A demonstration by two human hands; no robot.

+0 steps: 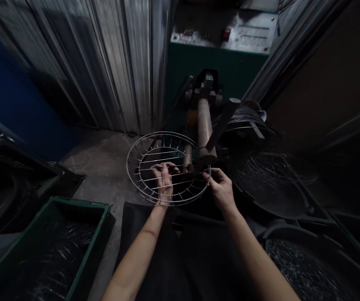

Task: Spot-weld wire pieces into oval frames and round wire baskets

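Metal wire basket (pixel 169 159) held in two bare hands beside a machine's cylinder (pixel 205 125).

The round basket sits just left of the cylinder's near end, its right rim pinched between the narrowed fingers of the right hand (pixel 224 190), while the left hand (pixel 165 177) is underneath, fingers partly spread and seen through the parallel wires; whether they grip a wire, I cannot tell. Beyond the basket stand a green machine body (pixel 217 62) with a red button (pixel 226 33) and, to its left, a corrugated metal wall (pixel 120 62). Coiled wire (pixel 245 115) lies right of the basket, a tub (pixel 299 255) of small metal pieces nearer and further right, and a green-rimmed crate (pixel 73 202) to the near left.
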